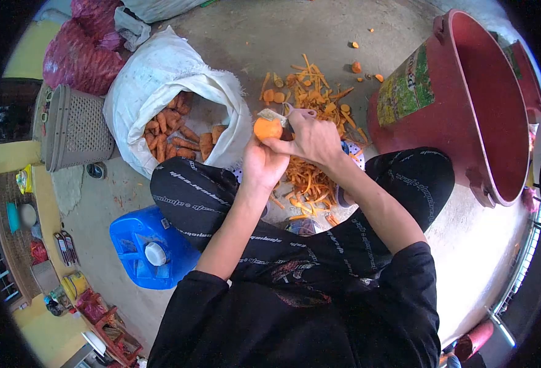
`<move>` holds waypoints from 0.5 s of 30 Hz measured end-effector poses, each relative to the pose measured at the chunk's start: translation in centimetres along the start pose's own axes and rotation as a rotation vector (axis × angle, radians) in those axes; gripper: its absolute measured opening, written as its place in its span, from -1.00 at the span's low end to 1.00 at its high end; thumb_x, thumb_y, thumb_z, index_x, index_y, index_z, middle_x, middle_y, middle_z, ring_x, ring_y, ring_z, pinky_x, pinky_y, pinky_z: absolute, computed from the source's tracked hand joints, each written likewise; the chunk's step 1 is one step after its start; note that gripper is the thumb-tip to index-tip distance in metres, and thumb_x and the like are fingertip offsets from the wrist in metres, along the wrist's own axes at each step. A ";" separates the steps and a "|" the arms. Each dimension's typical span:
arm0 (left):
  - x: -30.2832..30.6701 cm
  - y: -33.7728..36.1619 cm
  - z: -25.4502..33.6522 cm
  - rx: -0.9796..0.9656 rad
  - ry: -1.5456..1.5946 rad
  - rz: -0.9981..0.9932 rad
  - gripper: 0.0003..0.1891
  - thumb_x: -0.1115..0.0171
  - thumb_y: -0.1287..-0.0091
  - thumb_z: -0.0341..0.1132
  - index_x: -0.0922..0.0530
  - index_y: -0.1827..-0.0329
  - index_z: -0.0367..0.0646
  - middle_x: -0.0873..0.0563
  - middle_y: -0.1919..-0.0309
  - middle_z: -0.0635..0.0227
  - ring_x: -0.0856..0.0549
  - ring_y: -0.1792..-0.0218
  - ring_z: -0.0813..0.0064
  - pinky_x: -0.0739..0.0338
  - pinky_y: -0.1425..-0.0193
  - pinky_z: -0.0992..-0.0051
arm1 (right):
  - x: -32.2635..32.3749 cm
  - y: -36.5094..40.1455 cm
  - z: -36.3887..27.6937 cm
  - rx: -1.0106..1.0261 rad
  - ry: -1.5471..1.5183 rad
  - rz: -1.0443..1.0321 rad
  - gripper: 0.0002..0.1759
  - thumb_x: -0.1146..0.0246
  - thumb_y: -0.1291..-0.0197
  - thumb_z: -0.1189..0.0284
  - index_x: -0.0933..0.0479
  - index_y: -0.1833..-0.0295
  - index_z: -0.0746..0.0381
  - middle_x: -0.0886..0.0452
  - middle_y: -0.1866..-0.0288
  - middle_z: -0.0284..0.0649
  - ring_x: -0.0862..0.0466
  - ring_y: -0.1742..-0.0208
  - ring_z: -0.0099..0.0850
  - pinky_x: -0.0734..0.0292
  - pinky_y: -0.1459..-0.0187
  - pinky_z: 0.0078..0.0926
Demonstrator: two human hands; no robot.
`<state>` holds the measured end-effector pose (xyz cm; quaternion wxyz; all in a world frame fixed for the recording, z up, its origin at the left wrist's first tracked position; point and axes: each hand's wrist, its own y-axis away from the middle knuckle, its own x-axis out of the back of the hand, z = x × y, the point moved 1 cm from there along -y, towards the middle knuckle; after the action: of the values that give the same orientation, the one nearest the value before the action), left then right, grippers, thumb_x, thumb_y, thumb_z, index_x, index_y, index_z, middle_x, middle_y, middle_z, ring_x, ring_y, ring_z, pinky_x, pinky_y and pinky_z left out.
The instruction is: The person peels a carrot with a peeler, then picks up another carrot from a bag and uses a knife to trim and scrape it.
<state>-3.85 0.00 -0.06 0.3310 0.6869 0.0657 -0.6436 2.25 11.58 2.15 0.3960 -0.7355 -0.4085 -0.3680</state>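
An orange carrot (267, 129) with a cut, rounded end facing up is held in my left hand (265, 163), its fingers closed round it. Against the carrot, my right hand (312, 138) is closed on a small tool (273, 116) with a pale blade, most of its handle hidden by the fingers. Carrot peelings (310, 184) and cut ends lie on the floor below and beyond both hands. To the left, an open white sack (154, 80) holds several unpeeled carrots (173, 126).
A large red tub (405, 104) stands at the right, near my knee. On the left are a blue jerrycan (151, 245), a grey plastic basket (83, 129) and a red mesh sack (80, 55). Small carrot pieces (356, 67) are scattered on the floor ahead.
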 end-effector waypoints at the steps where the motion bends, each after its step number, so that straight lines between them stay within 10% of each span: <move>1: 0.1 0.0 0.0 -0.007 -0.002 -0.003 -0.73 0.14 -0.44 -0.26 -0.48 -0.01 -0.18 -0.61 0.06 0.29 -0.57 0.01 0.43 -0.45 -0.19 0.37 | -0.1 0.1 -0.1 -0.002 0.012 -0.010 -0.17 -0.20 0.19 -0.39 -0.47 0.41 0.30 -0.50 0.71 -0.11 -0.58 0.72 -0.20 -0.45 0.70 -0.28; 11: 3.6 -0.9 1.4 0.272 0.348 -0.238 -0.74 0.16 -0.43 -0.27 -0.48 0.05 -0.17 -0.61 0.15 0.32 -0.60 0.15 0.43 -0.53 -0.07 0.35 | -0.6 0.5 -0.7 0.041 -0.051 -0.144 -0.27 -0.04 -0.08 -0.30 -0.48 0.51 0.25 -0.50 0.77 -0.10 -0.57 0.73 -0.19 -0.46 0.69 -0.25; 15: 1.2 0.0 1.4 0.031 0.009 -0.008 -0.72 0.15 -0.44 -0.23 -0.48 0.04 -0.18 -0.60 0.13 0.28 -0.59 0.13 0.39 -0.52 -0.06 0.35 | 0.1 0.7 -1.0 0.121 -0.124 -0.236 -0.31 -0.02 -0.14 -0.24 -0.53 0.37 0.26 -0.54 0.68 -0.08 -0.60 0.65 -0.15 -0.51 0.58 -0.24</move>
<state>-4.81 -1.15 -1.10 0.3174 0.6946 0.0602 -0.6428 2.71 10.48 2.43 0.3677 -0.6783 -0.5373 -0.3407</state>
